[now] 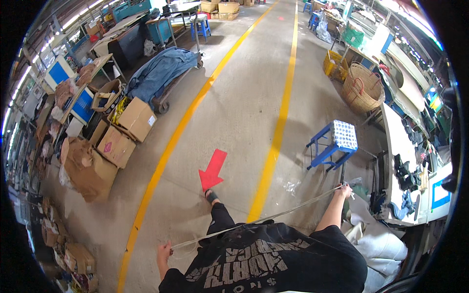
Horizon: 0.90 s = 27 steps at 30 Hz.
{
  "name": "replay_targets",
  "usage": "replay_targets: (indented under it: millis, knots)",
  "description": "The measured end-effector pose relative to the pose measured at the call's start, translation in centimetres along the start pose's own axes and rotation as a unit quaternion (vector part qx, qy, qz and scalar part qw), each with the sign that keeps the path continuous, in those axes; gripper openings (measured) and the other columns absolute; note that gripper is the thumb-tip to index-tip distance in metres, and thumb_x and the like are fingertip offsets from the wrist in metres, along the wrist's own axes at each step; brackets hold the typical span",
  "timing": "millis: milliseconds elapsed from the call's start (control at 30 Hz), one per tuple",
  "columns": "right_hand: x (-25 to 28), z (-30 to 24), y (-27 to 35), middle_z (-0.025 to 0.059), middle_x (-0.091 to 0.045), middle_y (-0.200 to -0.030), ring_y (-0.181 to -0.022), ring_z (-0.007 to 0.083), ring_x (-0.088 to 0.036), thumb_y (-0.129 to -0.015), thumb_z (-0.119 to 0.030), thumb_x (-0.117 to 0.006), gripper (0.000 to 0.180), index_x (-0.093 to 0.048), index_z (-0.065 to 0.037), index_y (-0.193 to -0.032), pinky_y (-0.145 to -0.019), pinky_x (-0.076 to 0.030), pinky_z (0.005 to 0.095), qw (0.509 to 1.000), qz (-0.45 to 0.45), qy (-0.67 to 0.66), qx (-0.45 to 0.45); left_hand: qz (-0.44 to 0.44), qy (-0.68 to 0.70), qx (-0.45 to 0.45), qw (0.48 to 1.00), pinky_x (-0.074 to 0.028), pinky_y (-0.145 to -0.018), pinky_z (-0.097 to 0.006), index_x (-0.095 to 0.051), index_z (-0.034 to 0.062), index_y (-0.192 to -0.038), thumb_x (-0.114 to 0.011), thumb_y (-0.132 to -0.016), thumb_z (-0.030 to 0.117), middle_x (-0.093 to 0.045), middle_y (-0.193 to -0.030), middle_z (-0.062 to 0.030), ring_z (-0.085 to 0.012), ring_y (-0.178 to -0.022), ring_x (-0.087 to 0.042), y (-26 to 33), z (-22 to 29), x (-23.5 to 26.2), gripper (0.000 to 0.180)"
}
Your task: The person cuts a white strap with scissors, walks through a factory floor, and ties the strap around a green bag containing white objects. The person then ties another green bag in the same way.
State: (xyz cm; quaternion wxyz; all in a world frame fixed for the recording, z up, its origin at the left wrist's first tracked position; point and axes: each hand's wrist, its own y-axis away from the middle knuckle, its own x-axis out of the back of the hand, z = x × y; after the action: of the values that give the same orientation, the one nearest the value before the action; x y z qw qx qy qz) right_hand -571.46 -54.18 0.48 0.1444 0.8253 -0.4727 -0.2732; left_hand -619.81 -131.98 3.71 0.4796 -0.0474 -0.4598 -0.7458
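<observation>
Stretching a long pale strap (254,222) between both hands was the step in hand. The left hand (164,252) was closed around one end at the lower left, beside the person's hip. The right hand (345,190) was closed on the other end, raised out to the right near the white sacks (381,244). The strap ran taut and nearly straight from one fist to the other, crossing in front of the black printed shirt (264,259).

Judged from this posture, the length was being drawn out or measured. Any further handling would have called for an even pull at both ends and a firm grip, since slack at either fist would have let the strap sag.

The surface was a smooth grey concrete floor (234,107) marked with two yellow lines (278,132) and a red arrow (212,171). A sandalled foot (211,196) stood just below the arrow. A blue stool (334,144) stood to the right, with a woven basket (362,88) farther back. Cardboard boxes (127,129) and a trolley loaded with blue cloth (161,73) lined the left side. Work tables edged the right of the long hall.
</observation>
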Motion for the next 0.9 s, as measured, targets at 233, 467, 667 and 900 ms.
replay_targets:
  millis: [233, 467, 667, 900]
  knots:
    - [-15.7, 7.1, 6.4, 0.0102, -0.059, -0.086, -0.063, 0.0261, -0.058, -0.093, -0.023, -0.052, 0.016, -0.062, -0.011, -0.091, -0.045, -0.048, 0.036, 0.983, 0.149, -0.091, -0.06, 0.059, -0.038, 0.057, 0.996, -0.046, -0.049, -0.035, -0.067, -0.002, -0.082, -0.064, -0.089, 0.033, -0.061, -0.063, -0.0092, -0.0188, -0.051, -0.057, -21.8, 14.1, 3.8, 0.036]
    - [-28.5, 5.9, 8.9, 0.0091, -0.054, -0.082, -0.054, 0.0206, -0.046, -0.094, -0.026, -0.042, 0.026, -0.059, -0.01, -0.104, -0.042, -0.038, 0.0313, 0.98, 0.143, -0.104, 0.086, 0.09, -0.255, -0.124, 0.955, -0.047, -0.054, -0.041, -0.061, -0.0055, -0.058, -0.057, -0.093, 0.036, -0.058, -0.052, -0.0144, -0.0238, -0.051, -0.062, -42.0, 47.3, 7.2, 0.055]
    - [-38.1, 17.4, 3.1, 0.0044, -0.046, -0.079, -0.05, 0.0171, -0.035, -0.098, -0.039, -0.036, 0.031, -0.051, -0.011, -0.093, -0.042, -0.028, 0.0305, 0.986, 0.134, -0.096, 0.022, 0.025, -0.131, -0.101, 0.986, -0.044, -0.044, -0.037, -0.058, -0.0016, -0.077, -0.051, -0.096, 0.049, -0.053, -0.06, -0.0077, -0.0213, -0.045, -0.05, -56.2, 73.9, -10.4, 0.054]
    - [-59.1, 45.5, 10.5, 0.0134, -0.058, -0.062, -0.051, 0.0275, -0.057, -0.091, -0.031, -0.061, 0.03, -0.065, -0.003, -0.082, -0.048, -0.049, 0.0424, 0.752, -0.17, 0.599, -0.214, -0.299, 0.033, 0.03, 0.953, -0.032, -0.042, -0.028, -0.059, 0.0044, -0.098, -0.049, -0.089, 0.022, -0.046, -0.062, -0.0012, -0.0117, -0.044, -0.038, -62.0, 90.9, -31.9, 0.023]
